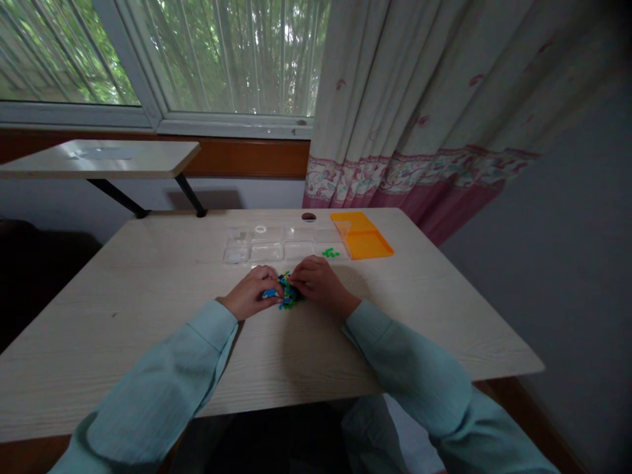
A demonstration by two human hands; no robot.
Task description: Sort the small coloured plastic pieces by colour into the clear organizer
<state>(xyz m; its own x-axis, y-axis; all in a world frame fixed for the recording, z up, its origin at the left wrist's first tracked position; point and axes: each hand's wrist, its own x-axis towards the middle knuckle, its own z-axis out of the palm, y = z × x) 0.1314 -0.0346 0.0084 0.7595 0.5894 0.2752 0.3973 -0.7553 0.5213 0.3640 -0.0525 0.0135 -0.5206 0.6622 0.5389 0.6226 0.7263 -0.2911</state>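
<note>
The pile of small blue and green pieces (pixel 288 296) lies on the counter (pixel 276 365). At its nine o'clock the left hand (pixel 253 291) and at three the right hand (pixel 318 283) curl fingers against it; whether either grips a piece, I cannot tell. The clear compartment tray (pixel 267 251) sits at twelve, the orange tray (pixel 366 241) at two.

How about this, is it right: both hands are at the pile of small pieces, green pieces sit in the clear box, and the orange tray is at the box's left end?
No, the orange tray is at the right end of the clear box, as the head view shows. The left hand and right hand are at the pile, and green pieces sit in the box.
</note>
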